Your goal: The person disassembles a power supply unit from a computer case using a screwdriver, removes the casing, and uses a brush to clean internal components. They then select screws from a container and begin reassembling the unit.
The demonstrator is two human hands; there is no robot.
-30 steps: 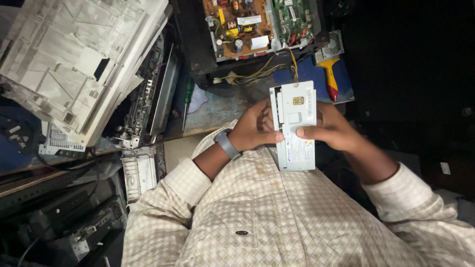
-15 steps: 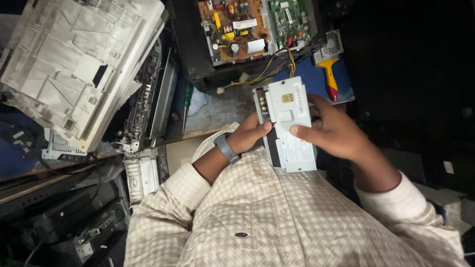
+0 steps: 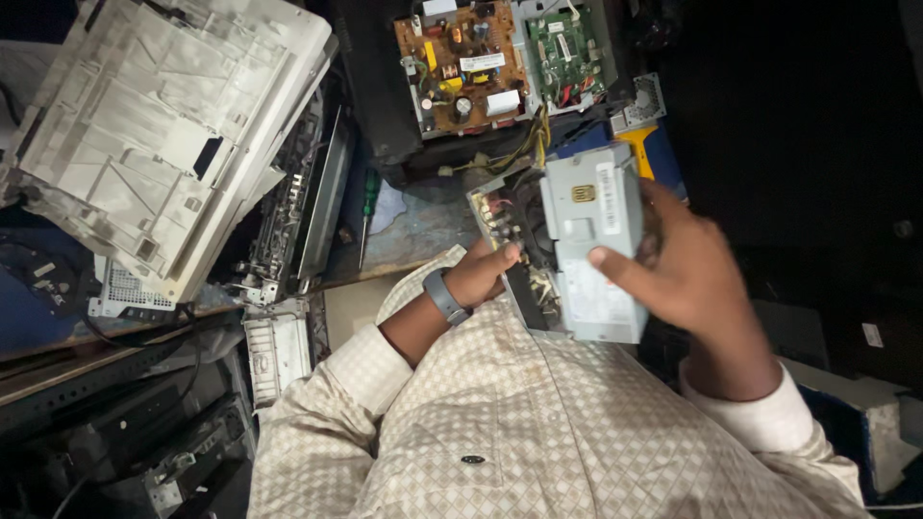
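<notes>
The grey power supply unit point(image 3: 588, 245) hides the left hand point(image 3: 484, 274) fingertips; its grip is unclear. The right hand point(image 3: 685, 264) clasps the unit, long axis pointing away, slightly tilted.

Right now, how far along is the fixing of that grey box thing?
Done: the big white cover lies off to the side, and the brown circuit board is bare. In hand: the right hand grips the grey metal box while the left hand touches its open side. Left: the box is not yet set down, and the green screwdriver lies untouched.
</notes>
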